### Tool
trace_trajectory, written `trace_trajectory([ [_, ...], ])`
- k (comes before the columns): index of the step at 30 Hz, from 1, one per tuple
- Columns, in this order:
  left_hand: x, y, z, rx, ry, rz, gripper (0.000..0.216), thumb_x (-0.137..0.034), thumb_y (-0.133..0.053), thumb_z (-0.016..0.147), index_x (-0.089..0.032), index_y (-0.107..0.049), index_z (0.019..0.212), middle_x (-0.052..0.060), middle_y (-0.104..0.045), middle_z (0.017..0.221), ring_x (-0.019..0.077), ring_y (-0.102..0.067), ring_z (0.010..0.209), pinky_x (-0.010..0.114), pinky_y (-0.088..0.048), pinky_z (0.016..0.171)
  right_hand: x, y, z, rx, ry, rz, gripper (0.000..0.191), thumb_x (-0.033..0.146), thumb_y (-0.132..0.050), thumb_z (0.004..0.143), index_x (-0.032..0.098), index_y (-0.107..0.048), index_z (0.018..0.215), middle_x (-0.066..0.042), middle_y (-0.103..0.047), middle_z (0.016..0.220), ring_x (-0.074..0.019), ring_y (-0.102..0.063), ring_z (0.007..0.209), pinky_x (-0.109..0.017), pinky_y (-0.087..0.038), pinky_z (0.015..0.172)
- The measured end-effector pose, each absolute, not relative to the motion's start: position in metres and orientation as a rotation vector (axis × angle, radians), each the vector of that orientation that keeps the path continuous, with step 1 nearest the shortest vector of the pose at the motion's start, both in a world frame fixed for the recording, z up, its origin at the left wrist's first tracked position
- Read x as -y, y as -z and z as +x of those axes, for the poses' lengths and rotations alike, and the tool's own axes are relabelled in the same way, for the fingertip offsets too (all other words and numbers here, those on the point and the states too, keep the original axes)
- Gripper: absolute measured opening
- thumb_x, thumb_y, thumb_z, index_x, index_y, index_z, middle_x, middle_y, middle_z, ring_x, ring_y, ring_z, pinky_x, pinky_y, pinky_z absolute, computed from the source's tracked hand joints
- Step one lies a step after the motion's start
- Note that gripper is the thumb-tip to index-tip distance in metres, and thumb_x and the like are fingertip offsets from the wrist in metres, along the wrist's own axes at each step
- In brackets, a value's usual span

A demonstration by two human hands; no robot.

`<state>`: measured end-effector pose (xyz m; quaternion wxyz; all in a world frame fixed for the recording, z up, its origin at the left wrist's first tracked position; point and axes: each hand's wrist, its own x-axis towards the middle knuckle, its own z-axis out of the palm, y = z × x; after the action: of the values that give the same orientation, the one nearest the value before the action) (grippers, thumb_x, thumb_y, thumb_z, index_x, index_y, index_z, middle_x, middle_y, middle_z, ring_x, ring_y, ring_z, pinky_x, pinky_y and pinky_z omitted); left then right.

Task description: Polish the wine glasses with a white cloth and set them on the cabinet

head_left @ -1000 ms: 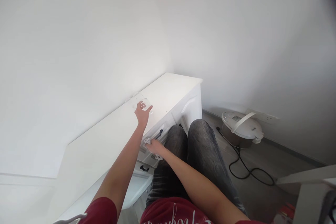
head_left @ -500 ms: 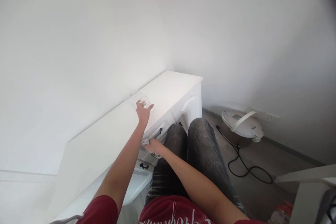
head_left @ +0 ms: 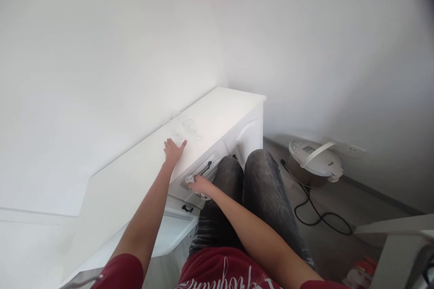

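Observation:
My left hand point(head_left: 173, 150) is open, fingers spread, at the top of a long white cabinet point(head_left: 129, 180); whether the palm touches the surface I cannot tell. Just beyond its fingertips, near the wall, are clear glass-like items point(head_left: 187, 124), faint against the white, their exact kind hard to make out. Lower down, in front of the drawer fronts, my right hand point(head_left: 200, 185) is closed around a crumpled whitish cloth point(head_left: 204, 197). A black drawer handle point(head_left: 206, 168) is right above that hand.
My knees point(head_left: 261, 171) are close against the cabinet front. A rice cooker point(head_left: 313, 158) stands on the floor to the right, its black cord point(head_left: 322, 221) looped nearby, with a power strip point(head_left: 349, 148) behind it. White furniture point(head_left: 393, 230) fills the lower right corner.
My left hand has left the clear items and drawn back toward the left and nearer to me. The items stay on the cabinet top. My right hand still grips the cloth.

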<state>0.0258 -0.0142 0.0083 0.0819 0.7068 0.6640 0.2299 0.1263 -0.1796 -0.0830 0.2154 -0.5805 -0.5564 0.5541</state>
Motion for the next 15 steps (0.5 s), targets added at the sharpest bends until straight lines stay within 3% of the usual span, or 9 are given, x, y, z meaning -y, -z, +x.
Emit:
trace_trajectory([
  [4,-0.011,-0.002,0.032,-1.998,-0.466,2.155,0.093,-0.063,-0.058,0.095,-0.004,-0.031,0.162,0.030,-0.022,0.171,0.0440,-0.013,0.162,0.066,-0.015,0.129,0.180,0.084,0.127,1.551,-1.535,-1.627,0.028,0.039,-0.066,0.106,0.013,-0.068,0.115,-0.005,-0.070,0.102,-0.0162,-0.070,0.082,-0.031,-0.062,0.072],
  [8,-0.023,0.004,0.032,-2.007,-0.343,2.236,0.079,-0.060,-0.061,0.098,-0.014,-0.041,0.159,0.021,-0.027,0.172,0.0404,-0.018,0.162,0.066,-0.013,0.130,0.181,0.086,0.128,1.567,-1.534,-1.640,0.028,0.038,-0.067,0.105,0.013,-0.068,0.117,-0.006,-0.070,0.108,-0.0185,-0.071,0.089,-0.034,-0.063,0.078],
  [11,-0.029,0.007,0.031,-2.016,-0.277,2.296,0.061,-0.050,-0.064,0.100,-0.020,-0.051,0.152,0.015,-0.040,0.166,0.0374,-0.036,0.154,0.067,-0.026,0.126,0.180,0.086,0.128,1.574,-1.527,-1.633,0.030,0.038,-0.068,0.104,0.014,-0.067,0.122,-0.008,-0.069,0.117,-0.0218,-0.070,0.099,-0.039,-0.063,0.086],
  [15,-0.034,0.008,0.028,-2.020,-0.194,2.365,0.051,-0.042,-0.067,0.101,-0.019,-0.057,0.145,0.014,-0.051,0.155,0.0342,-0.051,0.141,0.062,-0.043,0.117,0.180,0.084,0.128,1.564,-1.525,-1.625,0.031,0.037,-0.069,0.104,0.014,-0.066,0.125,-0.009,-0.068,0.120,-0.0223,-0.070,0.101,-0.040,-0.063,0.087],
])
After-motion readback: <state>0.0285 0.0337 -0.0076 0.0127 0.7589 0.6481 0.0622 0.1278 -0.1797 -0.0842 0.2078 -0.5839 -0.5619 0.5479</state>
